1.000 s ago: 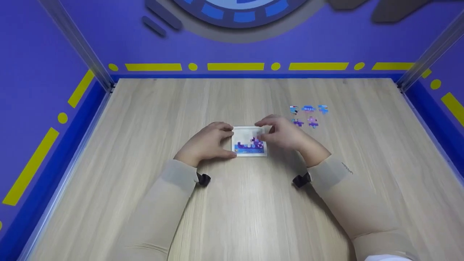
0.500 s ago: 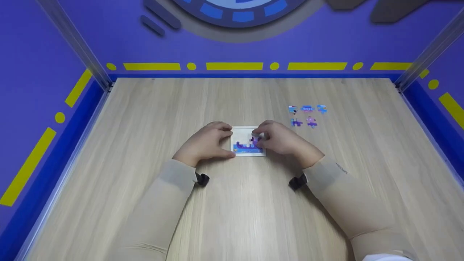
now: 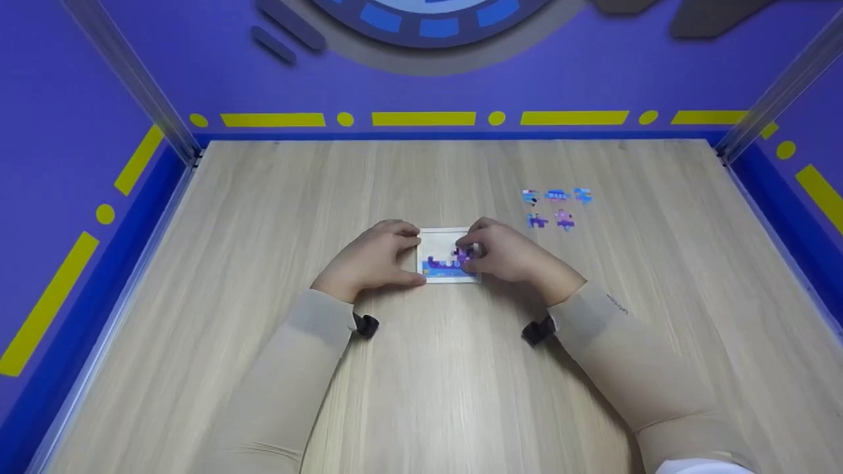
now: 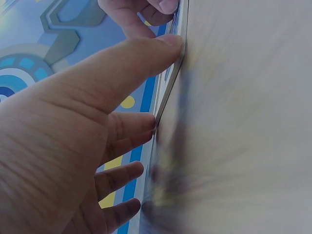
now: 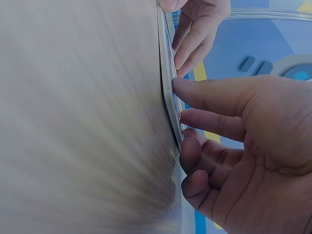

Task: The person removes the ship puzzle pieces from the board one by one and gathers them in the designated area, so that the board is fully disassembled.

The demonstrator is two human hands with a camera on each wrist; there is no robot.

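Observation:
A small white-framed jigsaw tray [image 3: 436, 243] lies on the table in the head view. Joined pieces [image 3: 440, 270] with blue and purple print fill its lower part; the upper part shows bare white. My left hand [image 3: 372, 260] holds the tray's left side, thumb at the near corner and fingertips at the far one. In the left wrist view, the thumb and index fingertip meet the tray edge [image 4: 169, 87]. Over the tray's right part, my right hand [image 3: 510, 253] pinches a purple puzzle piece [image 3: 469, 251] between thumb and fingers, which partly hide it.
Several loose puzzle pieces lie in two rows beyond my right hand, among them a blue piece [image 3: 557, 195] and a pink-purple piece [image 3: 564, 219]. The wooden table [image 3: 421, 368] is bounded by a blue-purple back wall [image 3: 421, 92] and side walls.
My right hand has moved left and slightly down onto the tray's right part, its fingers closing in around the piece. My left hand stays at the tray's left side.

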